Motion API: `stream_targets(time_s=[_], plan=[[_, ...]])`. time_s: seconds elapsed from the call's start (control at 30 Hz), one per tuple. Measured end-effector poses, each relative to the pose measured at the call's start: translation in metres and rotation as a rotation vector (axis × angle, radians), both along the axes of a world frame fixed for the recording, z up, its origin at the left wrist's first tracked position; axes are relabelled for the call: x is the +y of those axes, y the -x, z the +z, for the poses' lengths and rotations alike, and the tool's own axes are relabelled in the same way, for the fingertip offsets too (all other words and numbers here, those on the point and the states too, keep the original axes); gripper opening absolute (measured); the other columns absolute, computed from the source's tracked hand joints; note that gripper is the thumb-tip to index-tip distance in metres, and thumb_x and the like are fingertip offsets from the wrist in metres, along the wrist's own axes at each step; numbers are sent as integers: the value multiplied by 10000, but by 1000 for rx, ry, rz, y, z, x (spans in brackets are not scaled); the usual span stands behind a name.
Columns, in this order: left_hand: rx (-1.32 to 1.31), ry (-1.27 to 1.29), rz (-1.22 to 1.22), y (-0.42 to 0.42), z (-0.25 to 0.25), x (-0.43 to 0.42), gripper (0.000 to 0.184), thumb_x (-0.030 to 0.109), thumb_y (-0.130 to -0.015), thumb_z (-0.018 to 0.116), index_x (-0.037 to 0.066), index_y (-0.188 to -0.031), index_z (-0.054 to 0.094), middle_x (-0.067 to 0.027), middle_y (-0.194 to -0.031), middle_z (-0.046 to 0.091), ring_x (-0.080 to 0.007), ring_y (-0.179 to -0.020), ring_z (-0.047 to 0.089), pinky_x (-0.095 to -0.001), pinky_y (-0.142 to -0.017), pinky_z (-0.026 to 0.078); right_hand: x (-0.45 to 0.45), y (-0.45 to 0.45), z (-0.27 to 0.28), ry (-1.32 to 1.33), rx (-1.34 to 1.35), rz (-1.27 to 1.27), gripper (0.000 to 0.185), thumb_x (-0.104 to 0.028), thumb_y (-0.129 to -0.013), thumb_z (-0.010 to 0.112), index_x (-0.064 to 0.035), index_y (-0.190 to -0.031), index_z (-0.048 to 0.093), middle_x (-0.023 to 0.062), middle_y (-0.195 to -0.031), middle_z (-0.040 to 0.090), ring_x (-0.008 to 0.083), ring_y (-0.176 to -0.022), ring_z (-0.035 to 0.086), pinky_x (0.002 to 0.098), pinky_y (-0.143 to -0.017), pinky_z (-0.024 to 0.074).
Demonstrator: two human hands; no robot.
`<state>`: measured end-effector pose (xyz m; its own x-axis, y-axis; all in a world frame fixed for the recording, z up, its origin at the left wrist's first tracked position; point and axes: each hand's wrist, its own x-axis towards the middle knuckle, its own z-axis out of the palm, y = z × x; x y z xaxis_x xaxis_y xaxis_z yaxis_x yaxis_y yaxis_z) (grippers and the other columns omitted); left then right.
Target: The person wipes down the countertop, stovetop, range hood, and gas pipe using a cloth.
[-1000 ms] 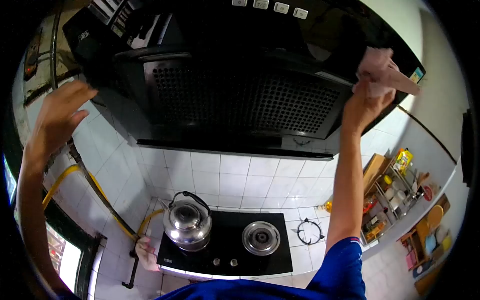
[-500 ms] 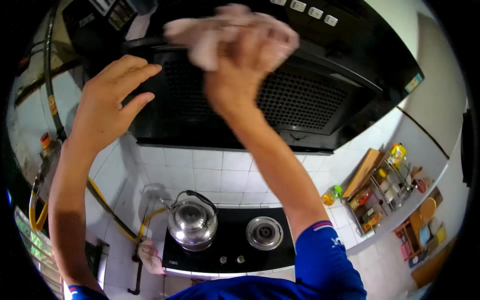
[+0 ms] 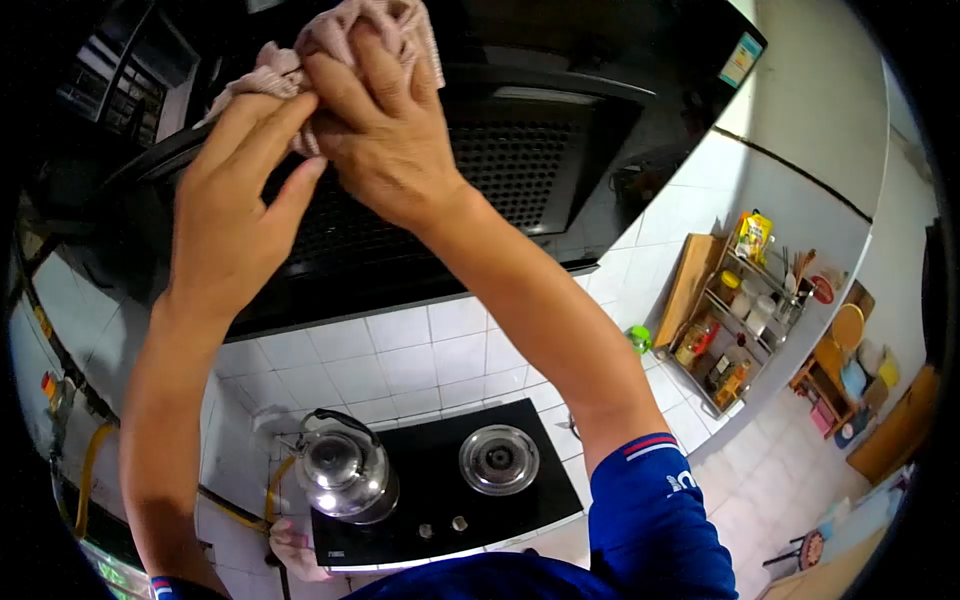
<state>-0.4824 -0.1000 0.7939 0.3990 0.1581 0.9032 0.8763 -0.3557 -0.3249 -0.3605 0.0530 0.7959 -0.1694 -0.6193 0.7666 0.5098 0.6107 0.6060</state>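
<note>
A pink cloth [image 3: 365, 25] is bunched under my right hand [image 3: 390, 140], which presses it against the black range hood [image 3: 560, 50]. Beside it, my left hand [image 3: 225, 205] has its fingers stretched out and its thumb apart. Its fingertips meet the left side of the cloth; whether they grip any of it I cannot tell. Below both hands lies the hood's perforated filter panel [image 3: 530, 165], partly covered by my right forearm.
Under the hood, a metal kettle [image 3: 345, 475] stands on the left of a black gas stove [image 3: 430, 455], beside a bare burner [image 3: 499, 460]. A spice rack [image 3: 715, 345] and a wooden cutting board [image 3: 690, 285] are on the right. Another pink cloth [image 3: 292, 548] hangs at lower left.
My right hand has moved left with the cloth, up against my left hand. The camera view has tilted and shifted, so the hood and stove sit differently.
</note>
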Motion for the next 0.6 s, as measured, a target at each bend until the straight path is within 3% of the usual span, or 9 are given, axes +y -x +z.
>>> stream_targets(time_s=[0.13, 0.17, 0.2, 0.23, 0.3, 0.37, 0.43, 0.53, 0.6], plan=[[38, 41, -60, -87, 4, 40, 514, 27, -805, 746, 2, -1300, 608, -175, -1210, 612, -345, -1143, 603, -381, -981, 481, 35, -94, -1, 70, 5, 45, 362, -303, -760, 721, -144, -1084, 756, 66, -1444, 522, 379, -1454, 331, 623, -1160, 263], [42, 53, -90, -108, 5, 52, 531, 34, -798, 751, 3, -1306, 600, -180, -1219, 608, -347, -1153, 601, -386, -987, 483, 40, -123, 2, 97, -21, 32, 440, -150, -847, 681, -109, -1283, 635, 224, -1488, 434, 403, -1460, 308, 575, -1206, 227], [80, 6, -113, -130, 7, 66, 532, 50, -790, 758, 4, -1295, 600, -178, -1227, 601, -346, -1154, 601, -392, -988, 490, 64, -145, -2, 14, 64, -95, 234, -157, -666, 808, -115, -892, 765, 87, -1461, 522, 412, -1459, 326, 547, -1160, 288], [114, -42, -128, -151, 7, 79, 533, 66, -782, 765, 5, -1284, 599, -175, -1234, 595, -345, -1156, 602, -399, -989, 498, 74, -169, -6, 67, 84, -61, 232, -167, -694, 788, -131, -923, 766, 98, -1499, 493, 412, -1471, 314, 556, -1177, 258], [104, 101, -143, -193, 5, 97, 535, 111, -767, 773, 5, -1260, 594, -168, -1244, 583, -335, -1131, 612, -408, -973, 517, 93, -216, -13, 171, 125, 10, 235, -188, -751, 747, -164, -984, 766, 120, -1573, 436, 412, -1496, 288, 573, -1212, 198], [243, 29, -44, -229, 5, 119, 493, 152, -815, 719, -8, -1261, 583, -166, -1245, 573, -329, -1093, 618, -413, -936, 532, 110, -243, -19, 219, 191, 26, 266, -211, -779, 732, -160, -1039, 747, 122, -1577, 426, 417, -1501, 268, 570, -1214, 190], [197, -24, -48, -256, -2, 138, 467, 175, -856, 650, -40, -1262, 567, -201, -1235, 568, -340, -1066, 618, -415, -896, 540, 120, -255, -27, 251, 269, 9, 299, -235, -806, 717, -156, -1095, 727, 124, -1580, 415, 421, -1505, 248, 567, -1217, 183], [176, -379, 26, -256, 2, 131, 394, 140, -862, 606, -101, -1172, 580, -263, -1192, 552, -359, -1031, 623, -409, -845, 551, 117, -241, -29, 280, 340, -26, 351, -270, -848, 695, -150, -1178, 698, 128, -1586, 399, 428, -1512, 217, 562, -1221, 171], [175, -373, -60, -232, 7, 125, 385, 135, -862, 608, -105, -1162, 580, -267, -1192, 550, -351, -1030, 624, -402, -836, 557, 113, -217, -29, 283, 349, -42, 387, -293, -875, 680, -146, -1233, 678, 130, -1589, 388, 433, -1516, 197, 559, -1223, 163]])
